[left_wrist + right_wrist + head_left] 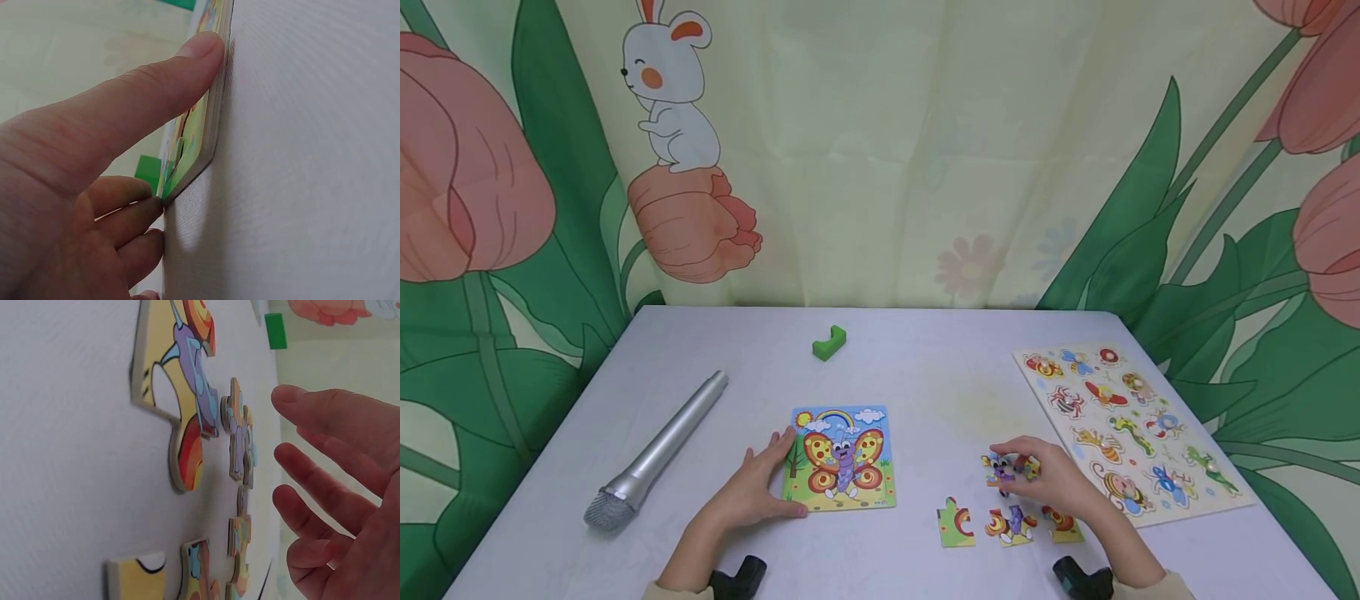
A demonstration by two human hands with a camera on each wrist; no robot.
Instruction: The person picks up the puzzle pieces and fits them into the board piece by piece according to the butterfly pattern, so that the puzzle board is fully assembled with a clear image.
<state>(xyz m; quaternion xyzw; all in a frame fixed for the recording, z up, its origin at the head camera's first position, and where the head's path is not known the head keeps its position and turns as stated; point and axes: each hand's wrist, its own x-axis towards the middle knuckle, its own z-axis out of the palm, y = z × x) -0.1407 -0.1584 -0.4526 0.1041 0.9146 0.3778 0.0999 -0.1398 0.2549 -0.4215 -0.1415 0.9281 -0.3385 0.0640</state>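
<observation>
A square butterfly picture board (844, 458) lies flat on the white table. My left hand (748, 479) rests at its left side, the index finger by the upper left and the thumb by the lower edge. In the left wrist view, the straight thumb (134, 103) touches the board (197, 128) and the other fingers bend loosely by its corner. My right hand (1048, 475) hovers with parted fingers over butterfly puzzle pieces (1000, 468), partly hiding them. Nearer me lie a green piece (953, 525), a purple-bodied piece (1013, 525) and a red-and-yellow piece (1062, 527).
A sheet with several insect pictures (1123, 425) lies at the right. Left of the board is a silver microphone (658, 450). A small green block (829, 343) sits near the back edge, before a curtain (865, 167) printed with tulips and a rabbit.
</observation>
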